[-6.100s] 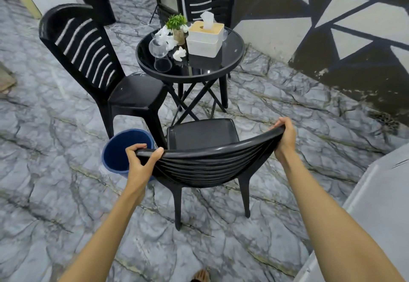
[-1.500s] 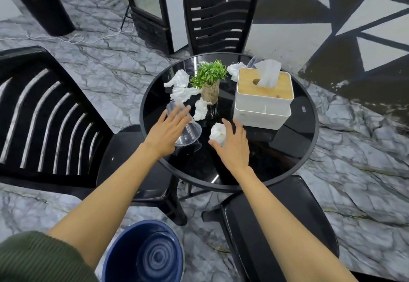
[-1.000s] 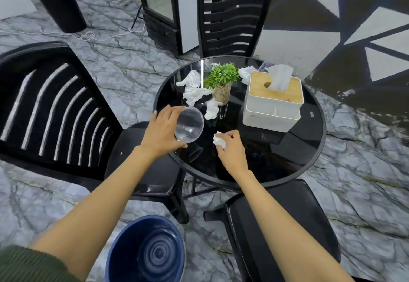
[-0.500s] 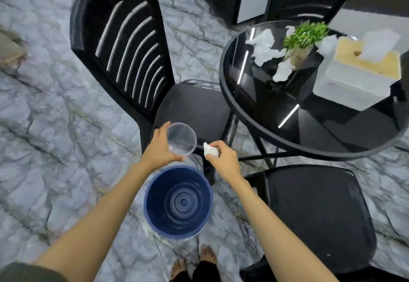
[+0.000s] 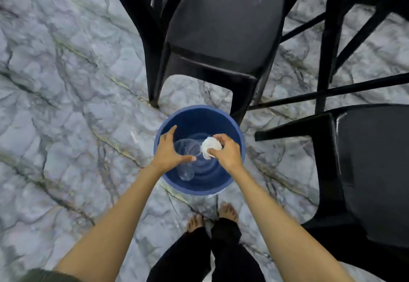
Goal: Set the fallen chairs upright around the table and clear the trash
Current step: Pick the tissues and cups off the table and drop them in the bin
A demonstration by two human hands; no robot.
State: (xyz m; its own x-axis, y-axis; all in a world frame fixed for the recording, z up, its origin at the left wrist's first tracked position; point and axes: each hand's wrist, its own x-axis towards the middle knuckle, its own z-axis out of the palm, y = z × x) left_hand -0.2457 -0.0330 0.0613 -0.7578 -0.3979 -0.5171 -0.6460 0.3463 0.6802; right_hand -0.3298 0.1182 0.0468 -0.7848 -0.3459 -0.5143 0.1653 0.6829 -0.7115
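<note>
Holding left hand (image 5: 169, 151) spread and empty over bin (image 5: 199, 116), cup (image 5: 187, 171) seemingly loose inside beneath it. Pinching tissue (image 5: 211, 146) in right hand (image 5: 229, 154) above opening. Best keeping it centred, letting go low, avoiding overshoot.

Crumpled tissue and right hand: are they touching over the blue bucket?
Touching. The head view shows the right hand with its fingers curled round the crumpled tissue, pinching it above the blue bucket.
</note>
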